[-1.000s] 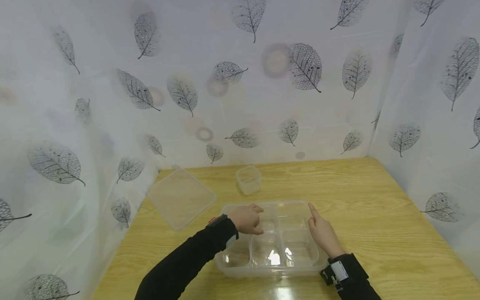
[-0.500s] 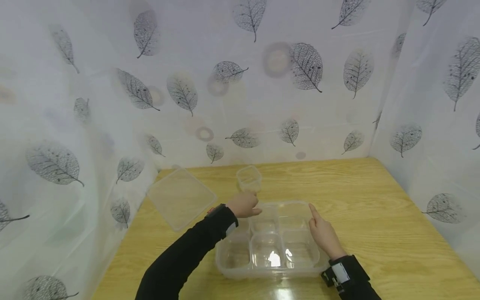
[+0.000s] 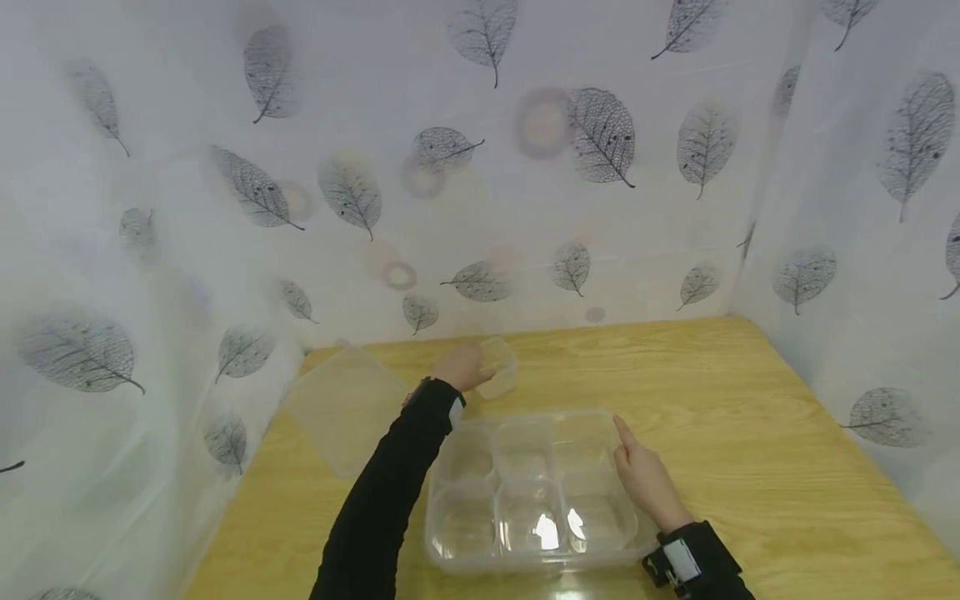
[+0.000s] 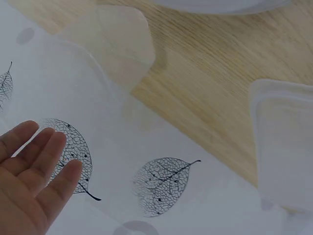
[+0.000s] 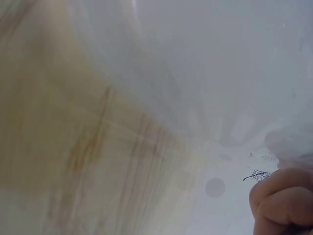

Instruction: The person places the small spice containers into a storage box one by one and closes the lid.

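Leafy curtain (image 3: 510,200) backs an empty, relaxed left hand (image 3: 460,367); right hand (image 3: 648,482) grips clear box (image 3: 525,563).

Glossy plastic tray (image 3: 527,512), wood-grained table (image 3: 750,442)

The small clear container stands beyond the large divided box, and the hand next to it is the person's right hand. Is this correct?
Not quite: the head view shows the left hand next to the small clear container, which does stand beyond the large divided box. The right hand is at the box.
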`<action>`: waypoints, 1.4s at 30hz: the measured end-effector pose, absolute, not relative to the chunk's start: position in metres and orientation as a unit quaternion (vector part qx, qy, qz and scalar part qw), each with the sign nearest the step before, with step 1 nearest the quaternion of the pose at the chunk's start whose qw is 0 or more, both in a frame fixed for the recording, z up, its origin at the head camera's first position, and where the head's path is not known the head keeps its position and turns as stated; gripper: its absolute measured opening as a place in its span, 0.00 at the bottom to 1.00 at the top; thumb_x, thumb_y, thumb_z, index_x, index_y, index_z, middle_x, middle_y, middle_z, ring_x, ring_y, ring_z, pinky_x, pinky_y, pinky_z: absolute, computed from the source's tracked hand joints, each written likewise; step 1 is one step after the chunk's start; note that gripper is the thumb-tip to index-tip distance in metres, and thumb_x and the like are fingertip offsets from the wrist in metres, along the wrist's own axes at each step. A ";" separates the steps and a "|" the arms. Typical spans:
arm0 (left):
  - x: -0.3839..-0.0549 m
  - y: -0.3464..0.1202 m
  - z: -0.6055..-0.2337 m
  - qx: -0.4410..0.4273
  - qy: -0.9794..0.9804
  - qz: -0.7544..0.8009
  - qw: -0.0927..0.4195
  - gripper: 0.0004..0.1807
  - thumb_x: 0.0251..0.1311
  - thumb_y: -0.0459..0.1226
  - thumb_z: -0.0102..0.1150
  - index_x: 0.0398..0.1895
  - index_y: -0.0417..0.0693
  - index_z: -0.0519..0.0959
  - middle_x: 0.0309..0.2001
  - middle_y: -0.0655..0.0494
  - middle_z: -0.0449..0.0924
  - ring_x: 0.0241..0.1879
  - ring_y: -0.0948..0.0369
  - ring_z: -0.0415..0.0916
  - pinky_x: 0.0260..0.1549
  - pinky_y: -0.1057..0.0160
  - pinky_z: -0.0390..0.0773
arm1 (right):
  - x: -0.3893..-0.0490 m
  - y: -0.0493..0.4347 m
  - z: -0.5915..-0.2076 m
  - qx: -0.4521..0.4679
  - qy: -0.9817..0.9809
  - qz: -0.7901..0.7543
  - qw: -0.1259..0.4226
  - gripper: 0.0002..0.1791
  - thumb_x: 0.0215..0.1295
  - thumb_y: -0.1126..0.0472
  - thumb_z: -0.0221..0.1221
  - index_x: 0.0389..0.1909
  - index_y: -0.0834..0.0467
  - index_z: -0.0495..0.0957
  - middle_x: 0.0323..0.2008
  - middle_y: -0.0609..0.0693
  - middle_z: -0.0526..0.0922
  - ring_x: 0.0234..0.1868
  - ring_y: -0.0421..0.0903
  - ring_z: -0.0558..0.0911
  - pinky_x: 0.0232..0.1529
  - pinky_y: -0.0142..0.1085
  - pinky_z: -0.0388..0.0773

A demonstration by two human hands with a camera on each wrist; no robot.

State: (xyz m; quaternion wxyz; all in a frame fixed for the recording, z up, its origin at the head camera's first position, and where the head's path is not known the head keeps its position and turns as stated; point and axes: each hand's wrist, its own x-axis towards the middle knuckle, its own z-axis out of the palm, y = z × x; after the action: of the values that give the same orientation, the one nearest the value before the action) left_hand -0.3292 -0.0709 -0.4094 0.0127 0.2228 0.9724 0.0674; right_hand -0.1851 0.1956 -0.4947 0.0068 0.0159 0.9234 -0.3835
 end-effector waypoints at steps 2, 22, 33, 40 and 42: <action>-0.337 -0.073 -0.414 0.208 0.975 0.075 0.018 0.18 0.54 0.47 0.56 0.18 0.42 0.70 0.26 0.50 0.74 0.27 0.55 0.72 0.30 0.58 0.73 | -0.185 0.195 -0.494 0.017 0.921 -0.388 0.009 0.28 0.64 0.65 0.37 0.66 0.65 0.49 0.09 0.45 0.57 0.10 0.39 0.56 0.10 0.30 0.57; -0.369 -0.066 -0.448 0.111 0.986 0.090 0.091 0.45 0.46 0.58 0.58 0.58 0.32 0.62 0.59 0.41 0.61 0.54 0.48 0.64 0.48 0.55 0.69 | -0.183 0.193 -0.496 0.043 0.919 -0.391 0.026 0.27 0.66 0.63 0.37 0.66 0.62 0.48 0.09 0.44 0.58 0.09 0.38 0.57 0.09 0.28 0.57; -0.373 -0.060 -0.455 0.095 0.987 0.059 0.115 0.41 0.46 0.58 0.58 0.56 0.35 0.67 0.56 0.43 0.66 0.51 0.49 0.67 0.47 0.54 0.70 | -0.185 0.191 -0.496 0.051 0.915 -0.400 0.027 0.28 0.65 0.63 0.38 0.67 0.61 0.48 0.09 0.45 0.59 0.09 0.38 0.57 0.08 0.26 0.56; -0.369 -0.059 -0.446 0.116 0.987 0.030 0.111 0.22 0.47 0.52 0.61 0.13 0.44 0.71 0.28 0.49 0.78 0.29 0.54 0.75 0.32 0.58 0.75 | -0.185 0.192 -0.497 0.048 0.915 -0.400 0.021 0.28 0.65 0.63 0.38 0.66 0.61 0.49 0.09 0.45 0.59 0.09 0.38 0.57 0.08 0.27 0.56; -0.367 -0.060 -0.444 0.119 0.986 0.020 0.117 0.22 0.46 0.52 0.62 0.13 0.45 0.72 0.27 0.50 0.78 0.29 0.54 0.75 0.32 0.58 0.76 | -0.185 0.192 -0.498 0.050 0.915 -0.401 0.021 0.27 0.65 0.63 0.38 0.66 0.61 0.49 0.08 0.45 0.59 0.09 0.38 0.57 0.08 0.27 0.56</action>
State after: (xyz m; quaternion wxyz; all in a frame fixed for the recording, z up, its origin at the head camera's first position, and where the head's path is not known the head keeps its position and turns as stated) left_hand -0.3675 -0.0598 -0.4439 0.1165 0.1191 0.9858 0.0199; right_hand -0.1849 0.1923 -0.4979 0.0213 0.0497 0.9145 -0.4009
